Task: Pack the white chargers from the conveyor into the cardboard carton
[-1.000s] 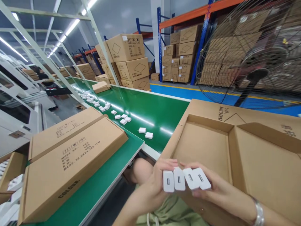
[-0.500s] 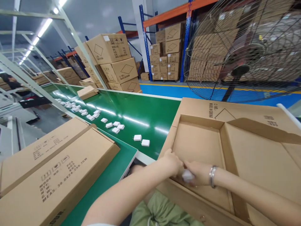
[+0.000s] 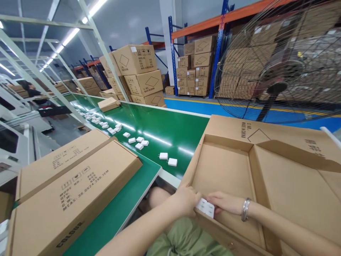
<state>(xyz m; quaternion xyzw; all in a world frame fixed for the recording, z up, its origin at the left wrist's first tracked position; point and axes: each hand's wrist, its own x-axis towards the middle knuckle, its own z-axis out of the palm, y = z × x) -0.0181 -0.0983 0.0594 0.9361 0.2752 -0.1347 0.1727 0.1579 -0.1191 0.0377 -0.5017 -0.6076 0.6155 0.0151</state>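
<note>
A small cluster of white plug chargers (image 3: 205, 207), port ends up, stands in the near left corner of the open cardboard box (image 3: 222, 163). My left hand (image 3: 188, 201) is closed against the cluster's left side at the box wall, its fingertips partly hidden. From the right, my right hand (image 3: 226, 202), with a silver bracelet at the wrist, pinches the same chargers between thumb and fingers. More white chargers (image 3: 172, 162) lie scattered along the green conveyor belt (image 3: 183, 124) to the left of the box.
Flat cardboard cartons (image 3: 87, 185) rest on a green side table (image 3: 149, 174) at the left. Stacked cartons (image 3: 144, 80) rise behind the belt. A large wire-caged fan (image 3: 277, 87) stands beyond the box. Another person (image 3: 33, 90) is far off at the left.
The white chargers, blurred before, now show plainly at the box's near left corner. Both hands have shifted slightly down and spread a little apart. The view has turned a bit left.
</note>
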